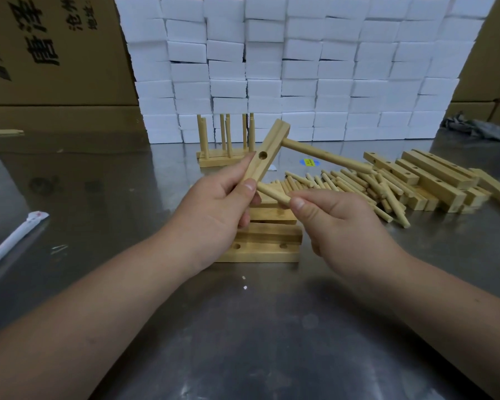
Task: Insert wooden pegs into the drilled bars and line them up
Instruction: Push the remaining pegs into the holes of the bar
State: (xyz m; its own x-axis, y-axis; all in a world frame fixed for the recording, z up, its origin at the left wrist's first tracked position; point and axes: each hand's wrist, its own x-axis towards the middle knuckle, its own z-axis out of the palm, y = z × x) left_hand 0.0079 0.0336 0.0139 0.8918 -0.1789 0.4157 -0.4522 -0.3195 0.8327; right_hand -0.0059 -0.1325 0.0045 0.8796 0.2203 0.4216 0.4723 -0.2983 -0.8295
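Observation:
My left hand [214,209] holds a drilled wooden bar [267,153] tilted up to the right above the table. One peg [326,156] sticks out of the bar's upper hole toward the right; the middle hole is empty. My right hand [338,223] pinches a loose peg [273,193], its tip just below the bar's lower end. Under my hands lie several drilled bars [260,246] stacked flat. A heap of loose pegs [358,183] lies to the right. Behind stand finished bars with upright pegs [223,145].
More drilled bars [433,177] are piled at the far right. A wall of white foam blocks [300,67] closes the back, with cardboard boxes [49,53] at the left. A white pen-like stick [12,241] lies at the left on the steel table [243,342].

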